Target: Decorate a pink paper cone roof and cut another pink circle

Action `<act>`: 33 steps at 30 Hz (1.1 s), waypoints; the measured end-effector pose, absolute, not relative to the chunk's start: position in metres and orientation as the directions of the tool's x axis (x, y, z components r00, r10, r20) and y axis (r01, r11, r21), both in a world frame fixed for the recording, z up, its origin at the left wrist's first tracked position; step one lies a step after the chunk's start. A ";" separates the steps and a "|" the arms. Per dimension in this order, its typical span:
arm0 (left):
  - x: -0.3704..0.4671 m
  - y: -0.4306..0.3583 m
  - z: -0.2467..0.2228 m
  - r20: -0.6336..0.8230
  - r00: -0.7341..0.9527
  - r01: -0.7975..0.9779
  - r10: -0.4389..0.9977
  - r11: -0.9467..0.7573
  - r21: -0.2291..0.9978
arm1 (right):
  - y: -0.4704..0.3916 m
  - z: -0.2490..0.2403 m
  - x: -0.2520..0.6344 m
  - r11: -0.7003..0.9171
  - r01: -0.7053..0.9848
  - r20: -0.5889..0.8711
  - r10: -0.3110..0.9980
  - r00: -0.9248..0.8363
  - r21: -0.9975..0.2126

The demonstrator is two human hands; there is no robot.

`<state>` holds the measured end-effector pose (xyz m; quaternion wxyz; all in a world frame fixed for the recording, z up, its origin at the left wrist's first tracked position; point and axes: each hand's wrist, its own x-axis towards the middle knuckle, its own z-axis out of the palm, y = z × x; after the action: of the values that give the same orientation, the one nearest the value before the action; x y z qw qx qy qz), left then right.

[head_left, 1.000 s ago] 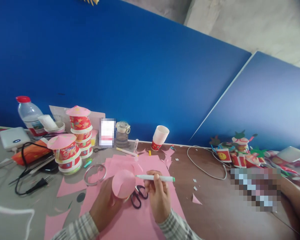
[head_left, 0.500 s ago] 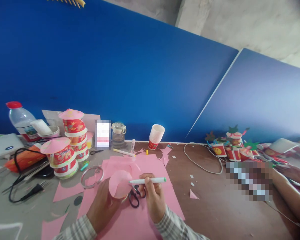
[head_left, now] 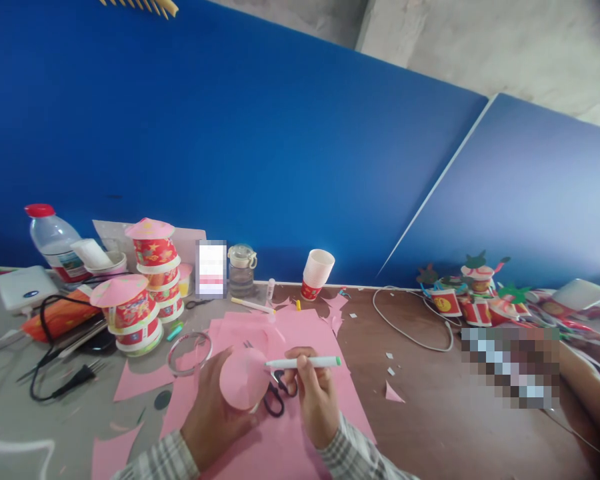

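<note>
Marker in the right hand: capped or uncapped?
Uncapped: the marker in the right hand shows a bare, narrow tip at the edge of the pink disc. Whether they touch, I cannot tell.

The left hand [head_left: 213,408] curves inward, cupped, while the right hand [head_left: 317,395] pinches nearby.

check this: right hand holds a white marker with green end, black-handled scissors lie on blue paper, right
Not quite: the head view shows the black-handled scissors on pink paper. The right hand does hold the white marker.
</note>
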<state>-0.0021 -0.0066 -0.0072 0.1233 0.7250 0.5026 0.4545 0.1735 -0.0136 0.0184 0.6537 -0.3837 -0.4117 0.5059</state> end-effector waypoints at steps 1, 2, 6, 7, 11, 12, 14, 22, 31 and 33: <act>-0.003 -0.007 -0.007 0.517 0.096 0.607 0.851 -0.461 0.647 | -0.013 0.019 0.174 0.194 -0.348 0.150 0.977 0.151 -0.917; -0.005 -0.008 -0.008 0.493 0.108 0.594 0.863 -0.454 0.664 | -0.013 0.019 0.174 0.197 -0.350 0.151 0.976 0.156 -0.916; -0.009 -0.009 -0.010 0.435 0.156 0.535 0.887 -0.446 0.718 | -0.013 0.021 0.174 0.197 -0.355 0.151 0.976 0.155 -0.914; -0.009 -0.009 -0.010 0.441 0.166 0.522 0.882 -0.458 0.720 | -0.013 0.021 0.175 0.196 -0.353 0.150 0.977 0.153 -0.915; -0.002 -0.007 -0.008 0.503 0.097 0.543 0.859 -0.469 0.696 | -0.012 0.023 0.176 0.201 -0.330 0.156 0.975 0.158 -0.923; -0.001 -0.006 -0.007 0.532 0.061 0.568 0.845 -0.468 0.678 | -0.012 0.024 0.176 0.205 -0.325 0.160 0.974 0.159 -0.923; 0.002 -0.006 -0.004 0.583 0.026 0.608 0.812 -0.476 0.636 | -0.014 0.026 0.176 0.222 -0.318 0.180 0.971 0.156 -0.922; -0.005 -0.010 -0.002 0.475 0.139 0.492 0.869 -0.476 0.728 | -0.034 0.039 0.171 0.409 -0.132 0.401 0.912 0.084 -0.903; 0.002 -0.006 -0.004 0.622 0.148 0.606 0.769 -0.568 0.557 | -0.048 0.051 0.168 0.652 0.173 0.650 0.756 -0.073 -0.738; 0.002 -0.006 -0.007 0.637 0.175 0.635 0.751 -0.581 0.510 | -0.049 0.056 0.166 0.687 0.196 0.685 0.723 -0.088 -0.700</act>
<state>0.0024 -0.0055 -0.0068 0.0636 0.7637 0.4535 0.4549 0.1665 -0.0492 0.0558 0.5908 -0.3268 -0.7032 0.2229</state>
